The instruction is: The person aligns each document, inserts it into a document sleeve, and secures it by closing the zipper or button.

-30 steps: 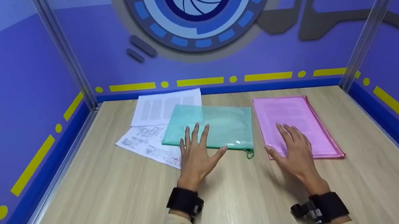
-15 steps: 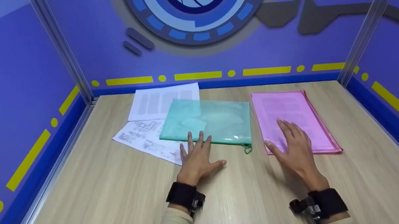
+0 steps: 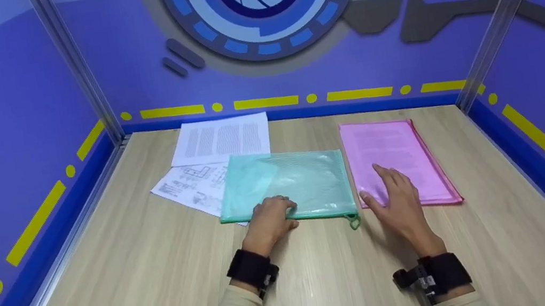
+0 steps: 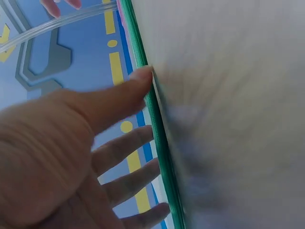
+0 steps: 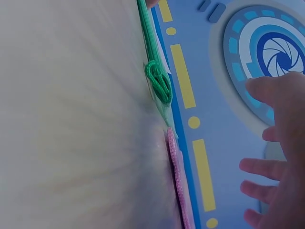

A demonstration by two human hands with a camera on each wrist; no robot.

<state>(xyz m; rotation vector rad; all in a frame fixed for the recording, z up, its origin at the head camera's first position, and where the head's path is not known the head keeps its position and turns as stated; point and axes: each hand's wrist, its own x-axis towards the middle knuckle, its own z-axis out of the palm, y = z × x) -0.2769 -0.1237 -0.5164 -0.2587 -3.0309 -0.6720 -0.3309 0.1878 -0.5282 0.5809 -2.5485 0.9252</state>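
While the left hand (image 3: 270, 221) is lying across the near edge of the green pouch (image 3: 317, 178), its fingertips are bearing on the plastic and its thumb is touching the zip side; the left wrist view is showing these digits spread wide. The right hand (image 3: 399, 204) is hovering, fingers and thumb apart, above the near left part of the pink pouch (image 3: 378, 140). The green pouch is lying flat at mid-table, covering part of the drawing sheet (image 3: 187, 188) and reaching the text sheet (image 3: 222, 141). Its right edge is running just beside the pink pouch; whether their edges are touching is not showing clearly. A cord loop (image 3: 354, 222) is projecting from its near right corner. Broad table (image 3: 324, 280) is extending toward the person, with a further band running right of the pink pouch.
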